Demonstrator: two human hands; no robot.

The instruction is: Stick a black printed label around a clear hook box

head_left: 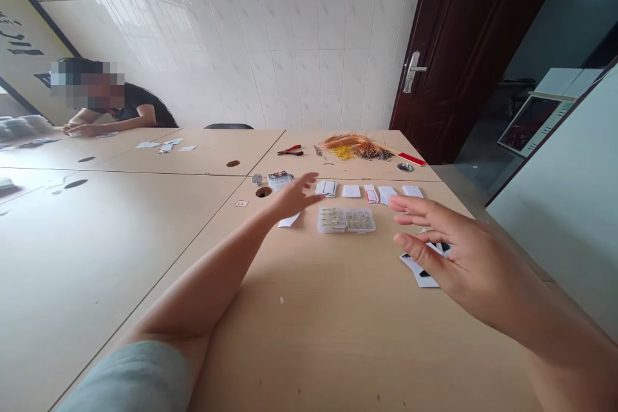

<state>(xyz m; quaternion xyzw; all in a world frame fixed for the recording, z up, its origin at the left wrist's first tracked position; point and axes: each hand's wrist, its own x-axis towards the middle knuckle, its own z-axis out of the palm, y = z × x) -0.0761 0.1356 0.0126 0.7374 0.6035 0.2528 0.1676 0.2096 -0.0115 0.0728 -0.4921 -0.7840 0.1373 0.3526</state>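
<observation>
My left hand (pixel 295 197) is held over the table with fingers apart and nothing in it. Just beyond its fingertips lies a stack of white cards with a dark outline (pixel 327 189). To its right is a clear plastic box (pixel 346 220), its two halves laid out flat with small gold-coloured metal pieces in them. My right hand (pixel 441 241) hovers on the right, empty, fingers spread. Partly hidden behind it are white cards with black shapes (pixel 425 275). White paper (pixel 288 220) shows under my left hand.
Further off lie red-handled pliers (pixel 290 150), a bundle of copper-coloured wires (pixel 355 143), a roll of tape (pixel 405 168) and more white card stacks (pixel 351 191). A clear packet (pixel 279 180) sits near a cable hole (pixel 263 192). Another person (pixel 140 106) leans on the table at far left.
</observation>
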